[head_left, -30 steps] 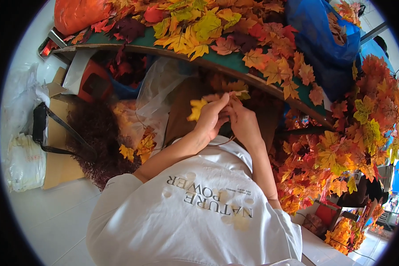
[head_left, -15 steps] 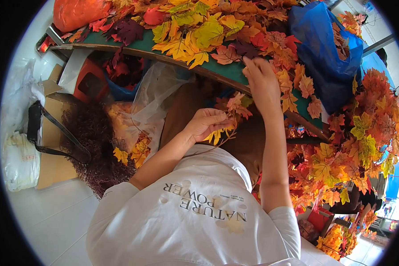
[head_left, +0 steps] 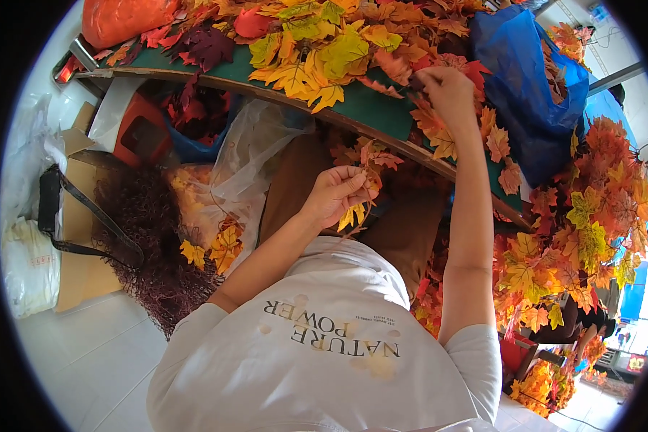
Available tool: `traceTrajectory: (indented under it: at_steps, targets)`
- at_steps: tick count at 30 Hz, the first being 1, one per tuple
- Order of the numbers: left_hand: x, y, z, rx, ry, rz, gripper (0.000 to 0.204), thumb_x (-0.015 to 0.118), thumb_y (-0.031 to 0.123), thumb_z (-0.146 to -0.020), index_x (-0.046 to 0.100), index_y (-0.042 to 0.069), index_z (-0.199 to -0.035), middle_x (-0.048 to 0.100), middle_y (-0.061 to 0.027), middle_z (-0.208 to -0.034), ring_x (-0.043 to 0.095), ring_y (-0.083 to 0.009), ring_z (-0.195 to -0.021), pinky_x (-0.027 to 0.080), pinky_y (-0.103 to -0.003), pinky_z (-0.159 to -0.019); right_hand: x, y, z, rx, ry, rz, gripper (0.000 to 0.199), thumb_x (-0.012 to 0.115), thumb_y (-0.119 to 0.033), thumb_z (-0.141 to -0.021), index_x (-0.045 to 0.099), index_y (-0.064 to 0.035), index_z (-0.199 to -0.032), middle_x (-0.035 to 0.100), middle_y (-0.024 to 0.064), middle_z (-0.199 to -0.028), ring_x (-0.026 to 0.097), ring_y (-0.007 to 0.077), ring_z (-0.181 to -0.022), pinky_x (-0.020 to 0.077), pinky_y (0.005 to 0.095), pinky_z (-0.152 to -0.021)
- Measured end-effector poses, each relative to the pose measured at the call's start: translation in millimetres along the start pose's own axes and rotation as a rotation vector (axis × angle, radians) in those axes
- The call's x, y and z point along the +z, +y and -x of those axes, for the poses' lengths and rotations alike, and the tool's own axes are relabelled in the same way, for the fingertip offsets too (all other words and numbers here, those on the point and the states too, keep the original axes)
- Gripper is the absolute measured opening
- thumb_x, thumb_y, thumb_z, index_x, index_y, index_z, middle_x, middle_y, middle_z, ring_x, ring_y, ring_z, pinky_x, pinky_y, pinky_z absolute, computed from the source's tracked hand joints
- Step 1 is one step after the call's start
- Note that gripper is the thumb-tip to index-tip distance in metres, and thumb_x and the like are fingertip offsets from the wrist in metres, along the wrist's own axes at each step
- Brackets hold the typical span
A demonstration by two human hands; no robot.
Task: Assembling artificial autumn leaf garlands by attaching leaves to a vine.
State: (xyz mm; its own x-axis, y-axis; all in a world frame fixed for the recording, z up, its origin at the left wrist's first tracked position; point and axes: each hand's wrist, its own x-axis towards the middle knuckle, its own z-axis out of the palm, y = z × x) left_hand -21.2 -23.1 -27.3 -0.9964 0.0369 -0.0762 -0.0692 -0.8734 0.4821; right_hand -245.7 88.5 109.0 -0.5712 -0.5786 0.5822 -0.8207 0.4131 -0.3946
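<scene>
My left hand [head_left: 338, 194] pinches the thin brown stem of an artificial maple leaf garland [head_left: 367, 155] in front of my lap. Pink-orange leaves stick out beyond the fingers, and a yellow leaf [head_left: 352, 215] hangs under them. Over the green tabletop [head_left: 381, 119], my right hand [head_left: 450, 93] has its fingertips closed at the edge of the leaf pile. Something dark, seemingly a purple maple leaf [head_left: 415, 83], shows at those fingertips, mostly covered. Beside it, a pinkish leaf [head_left: 392, 67] is tilted up and blurred. Yellow-green leaves [head_left: 342, 54] lie left of the right hand.
A blue plastic bag [head_left: 518, 93] stands right of the pile. Dense leaf garlands [head_left: 554, 252] hang at the right. Under the table are a red-orange container [head_left: 142, 133] and clear plastic sheeting [head_left: 248, 151]. Dark curly stems [head_left: 147, 237] lean by a cardboard box [head_left: 83, 266] at the left.
My right hand has moved right and farther over the pile, shifting leaves there. The left hand has risen slightly, turning the garland so its stem points more downward.
</scene>
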Motion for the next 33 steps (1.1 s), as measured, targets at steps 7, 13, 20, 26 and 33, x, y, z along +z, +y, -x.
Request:
traceTrajectory:
  at_steps: [7,13,20,26,33]
  targets:
    - [9,8,1,-0.054,0.037,-0.037,0.011,0.059,0.01,-0.089,0.059,-0.001,-0.091,0.065,-0.0104,-0.082,0.067,-0.0204,-0.08,0.057,-0.031,-0.075,-31,46,-10,0.786,0.105,-0.682,0.02,0.067,-0.014,-0.084,0.066,0.0041,-0.093,0.063,0.0051,-0.076,0.059,0.0094,-0.063,0.0444,0.0176,-0.052]
    - [6,2,4,-0.074,0.062,-0.039,0.011,0.059,0.009,-0.089,0.059,-0.001,-0.09,0.065,-0.0109,-0.083,0.067,-0.0212,-0.082,0.057,-0.031,-0.077,-38,33,-8,0.681,0.169,-0.844,0.02,0.069,-0.009,-0.081,0.065,0.0063,-0.093,0.065,0.0066,-0.076,0.06,0.0096,-0.062,0.0493,0.0195,-0.054]
    - [7,3,4,-0.103,0.033,-0.003,0.01,0.059,0.008,-0.088,0.059,-0.001,-0.093,0.066,-0.0129,-0.086,0.067,-0.0235,-0.086,0.057,-0.033,-0.078,-40,51,-24,0.721,0.549,-1.42,0.025,0.058,-0.002,-0.088,0.055,0.0086,-0.11,0.062,0.0111,-0.092,0.063,0.0147,-0.077,0.0554,0.0172,-0.066]
    - [17,6,5,0.045,0.109,0.018,0.011,0.063,0.005,-0.085,0.059,0.0,-0.094,0.066,-0.0125,-0.084,0.068,-0.0253,-0.082,0.057,-0.033,-0.076,-6,1,32,0.623,0.479,-1.57,0.015,0.061,0.001,-0.084,0.058,0.0057,-0.098,0.063,0.0118,-0.092,0.065,0.0218,-0.084,0.0577,0.0234,-0.072]
    - [20,-1,8,0.168,0.095,-0.114,0.011,0.064,0.006,-0.085,0.059,0.002,-0.093,0.066,-0.0103,-0.091,0.067,-0.0235,-0.084,0.055,-0.033,-0.078,45,-93,143,0.932,0.287,-1.391,0.021,0.065,-0.005,-0.084,0.06,-0.0018,-0.103,0.065,0.0071,-0.091,0.064,0.0141,-0.08,0.0538,0.0212,-0.066]
